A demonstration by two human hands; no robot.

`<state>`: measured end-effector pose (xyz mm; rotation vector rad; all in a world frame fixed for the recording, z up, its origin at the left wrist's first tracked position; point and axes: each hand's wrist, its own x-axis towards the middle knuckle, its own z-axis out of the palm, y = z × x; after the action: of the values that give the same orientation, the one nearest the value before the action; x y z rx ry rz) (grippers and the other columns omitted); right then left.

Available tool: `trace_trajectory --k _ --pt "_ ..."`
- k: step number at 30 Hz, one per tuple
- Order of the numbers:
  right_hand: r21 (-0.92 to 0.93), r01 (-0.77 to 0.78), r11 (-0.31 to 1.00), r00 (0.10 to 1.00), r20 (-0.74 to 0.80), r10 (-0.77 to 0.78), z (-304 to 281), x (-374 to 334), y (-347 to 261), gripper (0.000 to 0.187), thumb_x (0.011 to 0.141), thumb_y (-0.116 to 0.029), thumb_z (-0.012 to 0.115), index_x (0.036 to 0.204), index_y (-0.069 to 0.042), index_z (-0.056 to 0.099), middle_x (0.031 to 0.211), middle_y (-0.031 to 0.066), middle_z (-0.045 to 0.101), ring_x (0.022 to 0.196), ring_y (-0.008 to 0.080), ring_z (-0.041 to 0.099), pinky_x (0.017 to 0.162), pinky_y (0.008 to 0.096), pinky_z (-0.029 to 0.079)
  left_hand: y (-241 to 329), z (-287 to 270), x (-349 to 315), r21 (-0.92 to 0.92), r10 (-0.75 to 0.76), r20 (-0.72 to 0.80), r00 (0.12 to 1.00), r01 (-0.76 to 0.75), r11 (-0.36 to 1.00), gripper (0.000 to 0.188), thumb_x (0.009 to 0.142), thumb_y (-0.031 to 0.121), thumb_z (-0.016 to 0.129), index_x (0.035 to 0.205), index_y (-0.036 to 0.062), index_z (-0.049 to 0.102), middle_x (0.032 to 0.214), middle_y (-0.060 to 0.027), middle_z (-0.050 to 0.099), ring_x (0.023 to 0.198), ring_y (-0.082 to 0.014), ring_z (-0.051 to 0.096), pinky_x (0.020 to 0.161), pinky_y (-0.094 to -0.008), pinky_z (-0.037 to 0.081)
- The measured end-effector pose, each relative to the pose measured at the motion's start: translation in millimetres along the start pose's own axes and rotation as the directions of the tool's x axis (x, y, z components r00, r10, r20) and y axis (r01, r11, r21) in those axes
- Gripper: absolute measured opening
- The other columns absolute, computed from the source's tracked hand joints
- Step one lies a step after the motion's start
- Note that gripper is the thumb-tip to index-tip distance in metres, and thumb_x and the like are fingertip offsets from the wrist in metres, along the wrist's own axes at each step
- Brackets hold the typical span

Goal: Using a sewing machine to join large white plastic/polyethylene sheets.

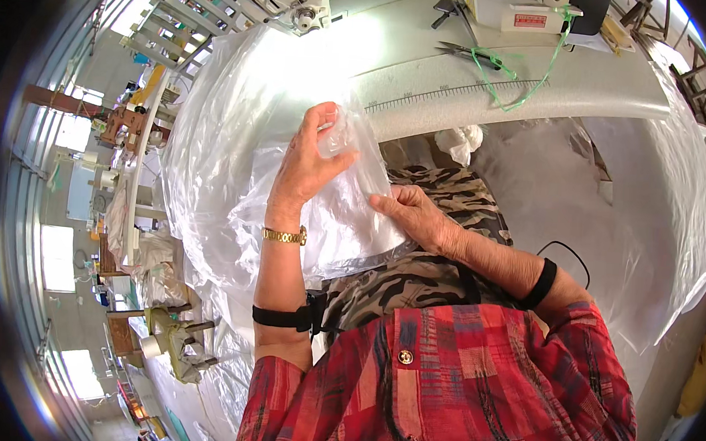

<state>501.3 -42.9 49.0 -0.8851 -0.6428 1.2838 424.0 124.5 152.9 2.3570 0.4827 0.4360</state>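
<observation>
A large clear plastic sheet [212, 173] spills from the lit machine bed down over my lap, crumpled and shiny. My left hand [304, 166] is over its upper part near the table edge, fingers curved and thumb held apart, with film showing between them. Lower and to the right, my right hand [413, 216] pinches the sheet's right edge between thumb and fingers. Just beyond my left hand stands the sewing machine head [304, 17], its lamp glaring on the film. Glare hides where the sheet meets the machine.
On the pale table [615, 94], marked with a ruler scale along its front, lie dark scissors [469, 56] and green string [519, 101]. A white box [515, 13] stands behind them. More plastic film [664, 221] hangs at the right. Several cluttered workbenches line the left.
</observation>
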Motion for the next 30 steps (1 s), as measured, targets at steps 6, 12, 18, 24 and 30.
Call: trace_trajectory --k 6,12,18,24,30 --pt "0.01 0.009 1.0 1.0 0.021 -0.009 -0.7 -0.8 -0.9 0.034 0.097 -0.033 0.058 0.078 -0.005 0.067 0.068 -0.0064 0.057 0.06 0.0005 0.044 0.052 0.0199 0.037 1.3 -0.5 5.5 0.226 0.108 -0.01 0.994 -0.103 0.969 0.047 0.075 0.0 0.067 0.118 0.0005 0.046 0.122 -0.0164 0.054 0.114 -0.0315 0.055 0.096 -0.0389 0.047" --pt "0.017 0.016 1.0 1.0 0.004 -0.016 -0.1 -2.5 -2.3 0.034 0.097 -0.032 0.057 0.079 -0.005 0.066 0.067 -0.0066 0.056 0.06 0.0007 0.044 0.052 0.0201 0.037 -4.4 8.4 14.6 0.351 0.157 -0.184 0.97 -0.084 0.933 0.022 0.077 0.003 0.065 0.094 -0.002 0.053 0.104 -0.0176 0.061 0.096 -0.0338 0.06 0.083 -0.0406 0.048" --pt "-0.027 0.048 0.998 0.999 0.011 -0.048 -4.6 2.4 7.3 0.035 0.097 -0.031 0.056 0.075 -0.005 0.064 0.062 -0.0086 0.048 0.056 0.001 0.037 0.049 0.0212 0.032 -3.9 24.5 16.4 0.384 0.153 -0.347 0.925 -0.009 0.923 0.023 0.078 0.013 0.071 0.087 -0.0014 0.055 0.091 -0.0144 0.064 0.083 -0.0299 0.062 0.075 -0.0393 0.047" --pt "0.002 0.058 0.998 0.998 0.013 -0.058 -2.9 4.3 8.5 0.038 0.098 -0.031 0.055 0.072 -0.005 0.064 0.06 -0.0095 0.046 0.054 0.001 0.036 0.047 0.0216 0.03 -1.3 36.0 12.9 0.44 0.197 -0.378 0.905 -0.012 0.898 0.02 0.081 0.018 0.069 0.085 0.0037 0.055 0.082 -0.0088 0.062 0.079 -0.0323 0.06 0.069 -0.041 0.045" --pt "-0.025 0.079 0.997 0.997 0.017 -0.078 4.1 -0.8 -2.6 0.036 0.098 -0.031 0.055 0.077 -0.004 0.067 0.061 -0.009 0.048 0.055 0.0005 0.037 0.047 0.021 0.031 5.0 35.8 11.2 0.488 0.217 -0.342 0.914 -0.025 0.872 0.02 0.081 0.017 0.071 0.081 0.0023 0.057 0.08 -0.0108 0.063 0.077 -0.0327 0.061 0.068 -0.0397 0.046"
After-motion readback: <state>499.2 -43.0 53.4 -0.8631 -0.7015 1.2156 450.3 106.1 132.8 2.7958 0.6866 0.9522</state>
